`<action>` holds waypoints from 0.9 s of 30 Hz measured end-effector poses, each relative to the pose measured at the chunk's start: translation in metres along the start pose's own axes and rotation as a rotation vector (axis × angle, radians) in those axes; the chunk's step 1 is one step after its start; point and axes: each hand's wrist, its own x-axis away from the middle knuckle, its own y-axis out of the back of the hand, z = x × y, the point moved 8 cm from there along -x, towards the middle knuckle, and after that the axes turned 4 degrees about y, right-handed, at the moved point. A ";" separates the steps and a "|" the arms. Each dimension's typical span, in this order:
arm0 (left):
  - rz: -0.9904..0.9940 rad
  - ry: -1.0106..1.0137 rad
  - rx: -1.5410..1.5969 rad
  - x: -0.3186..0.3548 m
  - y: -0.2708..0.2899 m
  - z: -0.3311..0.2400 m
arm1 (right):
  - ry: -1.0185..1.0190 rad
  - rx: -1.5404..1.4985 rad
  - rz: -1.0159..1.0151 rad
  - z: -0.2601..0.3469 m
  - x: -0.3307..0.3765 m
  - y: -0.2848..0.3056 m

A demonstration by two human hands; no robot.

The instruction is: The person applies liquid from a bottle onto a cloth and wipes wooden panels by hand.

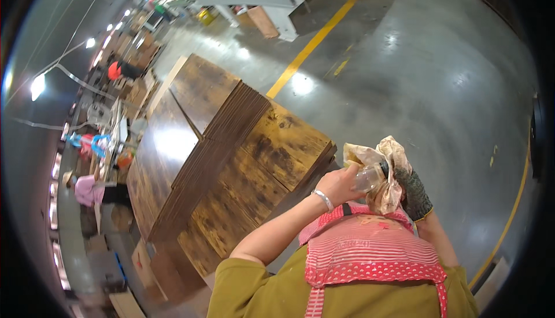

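Apron [370,260] | left hand [340,185] clasping bottle [366,179] | axis crosswise, seemingly pointing rightward | right hand [417,195] gripping cloth [384,198]

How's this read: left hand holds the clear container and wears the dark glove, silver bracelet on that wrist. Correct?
Not quite: the dark glove is on the right hand; the head view shows it. The left hand is bare, holds the clear container and has the silver bracelet on its wrist.
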 end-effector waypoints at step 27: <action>-0.136 0.359 -0.059 -0.261 0.117 0.024 | -0.239 0.249 0.417 0.116 -0.359 0.017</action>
